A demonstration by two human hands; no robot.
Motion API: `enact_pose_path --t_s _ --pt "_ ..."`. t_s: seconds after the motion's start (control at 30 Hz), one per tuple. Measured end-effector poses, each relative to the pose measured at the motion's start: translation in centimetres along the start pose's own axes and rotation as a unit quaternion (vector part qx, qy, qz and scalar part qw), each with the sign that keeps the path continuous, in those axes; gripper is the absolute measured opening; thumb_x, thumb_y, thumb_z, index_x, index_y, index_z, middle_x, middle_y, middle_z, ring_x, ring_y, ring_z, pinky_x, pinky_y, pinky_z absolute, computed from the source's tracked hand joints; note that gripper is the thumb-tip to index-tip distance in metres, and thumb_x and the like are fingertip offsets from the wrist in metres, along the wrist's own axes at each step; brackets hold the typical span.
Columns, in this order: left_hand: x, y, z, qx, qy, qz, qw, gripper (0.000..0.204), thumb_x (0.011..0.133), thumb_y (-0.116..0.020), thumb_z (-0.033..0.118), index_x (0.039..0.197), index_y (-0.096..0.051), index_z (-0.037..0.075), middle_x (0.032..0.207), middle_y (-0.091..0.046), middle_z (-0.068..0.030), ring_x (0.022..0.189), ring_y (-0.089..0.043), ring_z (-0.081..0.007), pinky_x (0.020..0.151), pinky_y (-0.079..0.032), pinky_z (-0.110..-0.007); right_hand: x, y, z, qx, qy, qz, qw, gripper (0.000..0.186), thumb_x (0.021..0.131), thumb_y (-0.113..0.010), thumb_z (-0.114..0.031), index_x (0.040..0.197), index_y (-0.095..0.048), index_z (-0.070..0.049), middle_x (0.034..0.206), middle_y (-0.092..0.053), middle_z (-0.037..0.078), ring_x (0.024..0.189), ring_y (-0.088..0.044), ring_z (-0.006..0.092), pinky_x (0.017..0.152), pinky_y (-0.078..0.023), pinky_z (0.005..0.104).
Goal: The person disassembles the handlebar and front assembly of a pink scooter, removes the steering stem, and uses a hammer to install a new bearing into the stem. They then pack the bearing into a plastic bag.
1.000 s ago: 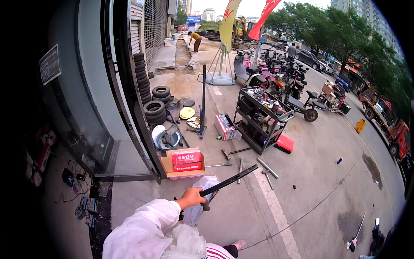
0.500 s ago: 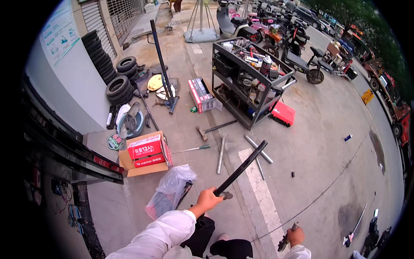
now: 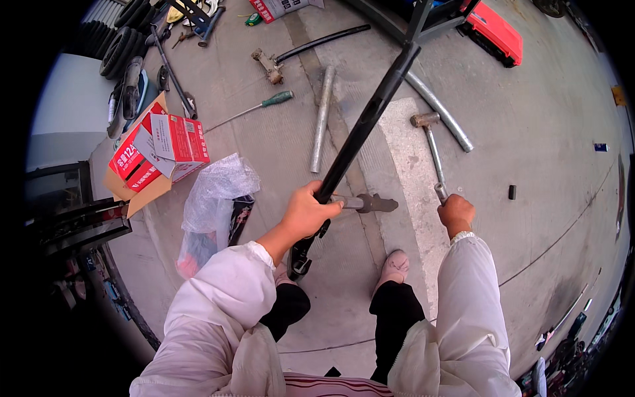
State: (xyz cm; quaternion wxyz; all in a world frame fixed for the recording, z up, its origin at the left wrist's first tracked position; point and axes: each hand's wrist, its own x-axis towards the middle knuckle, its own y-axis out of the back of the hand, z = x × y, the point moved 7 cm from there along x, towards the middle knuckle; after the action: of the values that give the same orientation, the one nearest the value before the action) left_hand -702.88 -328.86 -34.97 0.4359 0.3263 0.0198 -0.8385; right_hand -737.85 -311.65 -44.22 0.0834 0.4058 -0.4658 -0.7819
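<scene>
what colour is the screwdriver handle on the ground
Green, on the screwdriver lying on the concrete; clearest in the head view.

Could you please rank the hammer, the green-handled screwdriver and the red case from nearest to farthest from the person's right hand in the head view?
From the right hand:
1. Hammer: its handle is in that hand, head pointing away.
2. Green-handled screwdriver: on the ground, far to the left.
3. Red case: at the top, by the rack.

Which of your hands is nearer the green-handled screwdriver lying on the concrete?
Left. The left hand grips the black bar, with the green-handled screwdriver on the ground ahead of it and slightly left. The right hand, holding a hammer, sits farther off to the right.
</scene>
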Motion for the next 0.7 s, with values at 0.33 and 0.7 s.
enact_pose_path --t_s 0.33,0.7 --pt "8.1 3.9 -4.7 -0.127 -0.011 0.002 0.992 0.021 0.079 -0.066 0.004 0.097 -0.059 -0.005 0.06 -0.051 -0.0025 0.044 -0.043 -0.0075 0.042 -0.033 -0.023 12.3 -4.9 -6.7 -0.075 0.098 0.033 0.992 0.021 0.088 -0.058 -0.02 0.099 -0.074 -0.012 0.103 -0.072 0.009 0.096 -0.07 0.0233 0.077 -0.055 0.0358" --pt "4.7 4.0 -10.2 -0.262 -0.007 0.035 0.964 0.019 0.087 -0.064 0.019 0.097 -0.06 0.004 0.06 -0.048 -0.0023 0.041 -0.04 -0.0102 0.043 -0.035 -0.028 -7.9 0.5 -32.6 0.301 0.61 -0.171 0.713 0.05 0.083 -0.069 -0.043 0.108 -0.06 0.0 0.091 -0.067 0.023 0.089 -0.065 0.038 0.078 -0.049 0.0447"
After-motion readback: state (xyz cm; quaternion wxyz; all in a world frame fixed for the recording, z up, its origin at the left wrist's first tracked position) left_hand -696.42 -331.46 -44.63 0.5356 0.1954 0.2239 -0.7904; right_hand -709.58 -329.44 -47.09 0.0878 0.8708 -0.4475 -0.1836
